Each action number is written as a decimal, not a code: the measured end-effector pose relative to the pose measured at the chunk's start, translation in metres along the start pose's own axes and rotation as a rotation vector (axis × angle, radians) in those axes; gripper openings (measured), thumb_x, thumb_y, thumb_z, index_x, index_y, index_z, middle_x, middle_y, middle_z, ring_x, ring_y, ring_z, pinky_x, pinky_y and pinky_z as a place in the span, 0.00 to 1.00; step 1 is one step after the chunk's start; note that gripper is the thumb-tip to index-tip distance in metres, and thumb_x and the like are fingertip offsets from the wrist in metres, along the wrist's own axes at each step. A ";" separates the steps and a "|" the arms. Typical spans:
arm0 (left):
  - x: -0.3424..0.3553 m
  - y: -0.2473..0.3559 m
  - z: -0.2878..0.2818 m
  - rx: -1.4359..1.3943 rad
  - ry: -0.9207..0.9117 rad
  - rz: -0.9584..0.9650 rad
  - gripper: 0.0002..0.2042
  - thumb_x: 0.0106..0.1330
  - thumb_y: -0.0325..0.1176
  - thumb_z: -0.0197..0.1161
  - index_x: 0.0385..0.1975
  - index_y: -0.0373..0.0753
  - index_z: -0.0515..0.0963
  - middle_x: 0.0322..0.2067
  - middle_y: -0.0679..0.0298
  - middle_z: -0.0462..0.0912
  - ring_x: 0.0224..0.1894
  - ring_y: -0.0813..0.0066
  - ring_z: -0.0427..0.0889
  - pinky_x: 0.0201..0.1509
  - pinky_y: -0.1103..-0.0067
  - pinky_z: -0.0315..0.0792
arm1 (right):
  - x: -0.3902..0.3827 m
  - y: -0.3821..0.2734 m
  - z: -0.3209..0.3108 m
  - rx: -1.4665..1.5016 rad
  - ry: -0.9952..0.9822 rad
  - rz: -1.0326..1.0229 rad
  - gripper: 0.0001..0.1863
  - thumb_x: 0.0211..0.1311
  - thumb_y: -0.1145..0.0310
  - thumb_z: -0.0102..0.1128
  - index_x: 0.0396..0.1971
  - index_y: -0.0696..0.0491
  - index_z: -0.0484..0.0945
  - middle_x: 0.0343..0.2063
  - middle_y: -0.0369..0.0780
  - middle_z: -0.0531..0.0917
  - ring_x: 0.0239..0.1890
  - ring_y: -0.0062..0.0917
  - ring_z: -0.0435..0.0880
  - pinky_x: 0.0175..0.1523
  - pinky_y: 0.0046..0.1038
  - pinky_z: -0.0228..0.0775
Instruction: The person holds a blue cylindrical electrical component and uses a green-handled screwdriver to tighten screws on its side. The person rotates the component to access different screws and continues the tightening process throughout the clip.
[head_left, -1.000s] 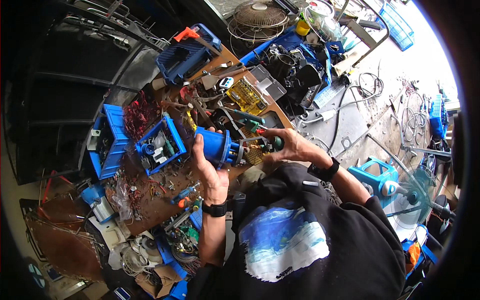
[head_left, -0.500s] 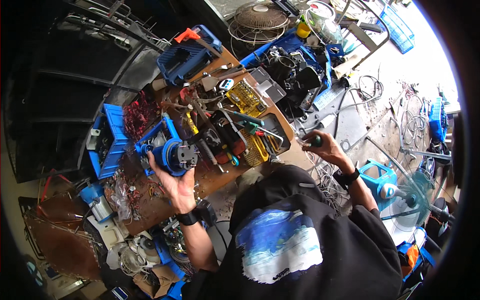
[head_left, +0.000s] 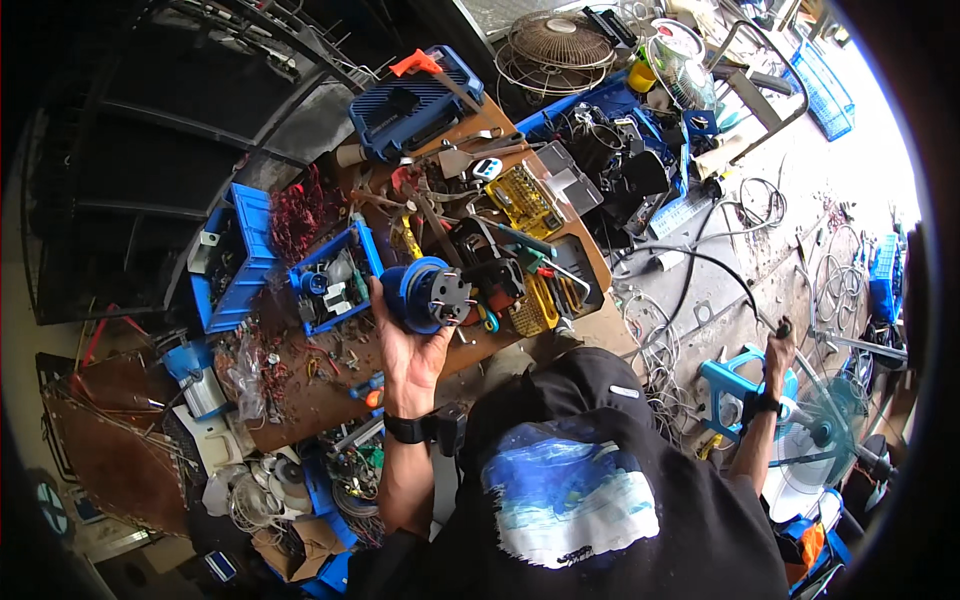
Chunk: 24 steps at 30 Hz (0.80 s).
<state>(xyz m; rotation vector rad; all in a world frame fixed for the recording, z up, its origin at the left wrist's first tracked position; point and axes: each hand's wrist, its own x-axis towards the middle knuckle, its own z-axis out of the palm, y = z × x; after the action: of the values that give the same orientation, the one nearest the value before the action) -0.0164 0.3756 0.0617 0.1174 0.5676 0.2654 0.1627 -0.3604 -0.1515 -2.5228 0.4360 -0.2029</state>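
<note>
My left hand [head_left: 408, 365] grips a blue round motor-like part [head_left: 408, 292] from below, its fingers around the side. The part's grey end face, with holes and short prongs, is turned to the right, above the bench. Out at the far right, away from the bench, my right hand [head_left: 779, 357] is closed in a fist beside a standing fan's pole. A small dark tip shows at the top of that fist; the rest of what it holds is hidden. A black cord [head_left: 735, 268] curves toward that hand, but I cannot tell whether it is held.
On the wooden bench [head_left: 325, 400] lie a yellow bit set [head_left: 525, 200], a tool case [head_left: 565, 275], a small blue bin [head_left: 325, 290] and loose scraps. A blue stool [head_left: 735, 390] and a fan [head_left: 825, 430] stand at right. Cables [head_left: 650, 340] cover the floor.
My right hand has swung far right and down from beside the tool case; the dark green handle it held no longer shows clearly. The blue part has moved right, away from the small bin.
</note>
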 end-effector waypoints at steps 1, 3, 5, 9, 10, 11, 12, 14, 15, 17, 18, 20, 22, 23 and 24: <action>0.000 0.000 0.002 0.000 -0.010 -0.018 0.33 0.72 0.58 0.70 0.64 0.35 0.78 0.62 0.50 0.85 0.65 0.48 0.83 0.77 0.44 0.68 | -0.019 0.000 -0.004 -0.042 -0.012 0.020 0.24 0.68 0.72 0.63 0.64 0.53 0.79 0.56 0.48 0.88 0.58 0.37 0.88 0.63 0.35 0.77; 0.001 -0.005 0.011 0.006 0.025 -0.048 0.34 0.71 0.58 0.71 0.64 0.36 0.78 0.61 0.50 0.85 0.64 0.49 0.84 0.73 0.45 0.74 | -0.049 -0.006 -0.009 0.223 -0.095 0.088 0.22 0.72 0.73 0.62 0.65 0.54 0.78 0.54 0.45 0.89 0.54 0.29 0.87 0.59 0.30 0.78; 0.003 -0.007 0.014 0.092 0.052 -0.036 0.34 0.71 0.58 0.71 0.64 0.36 0.78 0.61 0.50 0.86 0.63 0.49 0.84 0.70 0.46 0.78 | -0.079 -0.046 -0.005 0.395 -0.158 0.037 0.18 0.74 0.73 0.63 0.61 0.56 0.80 0.55 0.44 0.90 0.57 0.28 0.88 0.63 0.30 0.77; 0.004 -0.017 0.031 0.228 0.095 -0.108 0.34 0.71 0.58 0.71 0.67 0.38 0.75 0.62 0.51 0.84 0.62 0.49 0.85 0.64 0.47 0.83 | -0.148 -0.197 0.003 0.569 -0.286 -0.042 0.11 0.74 0.70 0.69 0.51 0.56 0.86 0.39 0.35 0.87 0.40 0.17 0.82 0.48 0.23 0.76; 0.003 -0.015 0.032 0.249 0.104 -0.122 0.34 0.71 0.58 0.71 0.67 0.39 0.74 0.62 0.51 0.84 0.62 0.49 0.86 0.63 0.47 0.83 | -0.167 -0.256 -0.003 0.629 -0.359 -0.066 0.11 0.73 0.70 0.70 0.51 0.56 0.86 0.39 0.33 0.87 0.39 0.17 0.81 0.47 0.22 0.76; 0.002 -0.014 0.030 0.272 0.059 -0.174 0.35 0.72 0.59 0.69 0.68 0.39 0.73 0.62 0.52 0.84 0.61 0.50 0.86 0.62 0.46 0.85 | -0.185 -0.302 -0.012 0.526 -0.456 -0.041 0.11 0.72 0.72 0.71 0.51 0.55 0.86 0.38 0.31 0.87 0.38 0.15 0.81 0.45 0.22 0.75; 0.000 -0.014 0.030 0.320 0.053 -0.173 0.34 0.73 0.59 0.69 0.68 0.39 0.73 0.62 0.52 0.84 0.61 0.50 0.86 0.61 0.46 0.85 | -0.205 -0.340 -0.011 0.614 -0.485 -0.101 0.13 0.69 0.74 0.73 0.51 0.55 0.86 0.37 0.32 0.88 0.37 0.14 0.81 0.44 0.21 0.76; -0.007 -0.014 0.031 0.409 0.044 -0.163 0.34 0.73 0.59 0.68 0.68 0.39 0.73 0.61 0.52 0.84 0.61 0.50 0.86 0.60 0.47 0.86 | -0.237 -0.393 -0.005 0.620 -0.404 -0.463 0.16 0.60 0.79 0.75 0.49 0.54 0.87 0.38 0.40 0.90 0.39 0.25 0.89 0.47 0.27 0.81; -0.010 -0.013 0.031 0.406 0.037 -0.169 0.34 0.74 0.60 0.66 0.67 0.39 0.73 0.61 0.52 0.85 0.61 0.50 0.86 0.61 0.47 0.85 | -0.254 -0.419 -0.011 0.595 -0.369 -0.558 0.17 0.58 0.80 0.74 0.48 0.53 0.88 0.38 0.41 0.90 0.41 0.30 0.91 0.48 0.30 0.82; -0.018 -0.012 0.031 0.423 0.055 -0.174 0.34 0.74 0.60 0.66 0.67 0.39 0.73 0.60 0.52 0.85 0.61 0.51 0.86 0.63 0.48 0.84 | -0.288 -0.450 -0.009 0.674 -0.467 -0.574 0.16 0.59 0.76 0.76 0.48 0.53 0.87 0.39 0.42 0.90 0.41 0.31 0.91 0.49 0.30 0.81; -0.020 -0.011 0.030 0.433 0.056 -0.165 0.33 0.74 0.60 0.66 0.67 0.38 0.73 0.60 0.52 0.85 0.61 0.51 0.86 0.64 0.48 0.84 | -0.303 -0.472 -0.017 0.738 -0.583 -0.495 0.16 0.61 0.71 0.77 0.49 0.53 0.87 0.40 0.42 0.91 0.41 0.33 0.91 0.51 0.32 0.81; -0.025 -0.009 0.021 0.454 0.029 -0.167 0.34 0.75 0.60 0.66 0.67 0.38 0.73 0.60 0.53 0.85 0.61 0.53 0.86 0.66 0.50 0.82 | -0.327 -0.489 -0.001 0.765 -0.481 -0.495 0.16 0.64 0.67 0.77 0.50 0.53 0.86 0.41 0.42 0.91 0.42 0.33 0.91 0.51 0.33 0.81; -0.033 -0.008 0.015 0.489 0.018 -0.162 0.34 0.75 0.60 0.66 0.67 0.39 0.73 0.60 0.54 0.84 0.61 0.55 0.85 0.68 0.52 0.80 | -0.342 -0.492 0.009 0.776 -0.466 -0.491 0.15 0.66 0.66 0.76 0.49 0.54 0.86 0.39 0.42 0.91 0.41 0.33 0.91 0.49 0.33 0.81; -0.039 -0.008 0.013 0.513 0.017 -0.158 0.34 0.75 0.60 0.66 0.67 0.39 0.73 0.60 0.55 0.84 0.62 0.57 0.84 0.69 0.53 0.79 | -0.349 -0.492 0.011 0.781 -0.462 -0.491 0.14 0.67 0.65 0.76 0.48 0.54 0.86 0.39 0.42 0.91 0.40 0.32 0.91 0.49 0.33 0.81; -0.044 -0.009 0.011 0.536 0.017 -0.154 0.34 0.75 0.61 0.66 0.67 0.39 0.73 0.60 0.56 0.84 0.62 0.58 0.84 0.69 0.54 0.78 | -0.354 -0.491 0.010 0.773 -0.515 -0.426 0.14 0.68 0.65 0.76 0.48 0.55 0.86 0.38 0.43 0.90 0.39 0.32 0.91 0.47 0.32 0.81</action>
<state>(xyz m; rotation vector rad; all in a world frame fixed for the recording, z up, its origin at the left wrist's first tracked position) -0.0443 0.3546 0.0923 0.5875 0.6508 -0.0411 -0.0363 0.1553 0.0963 -1.7691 -0.3396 0.1110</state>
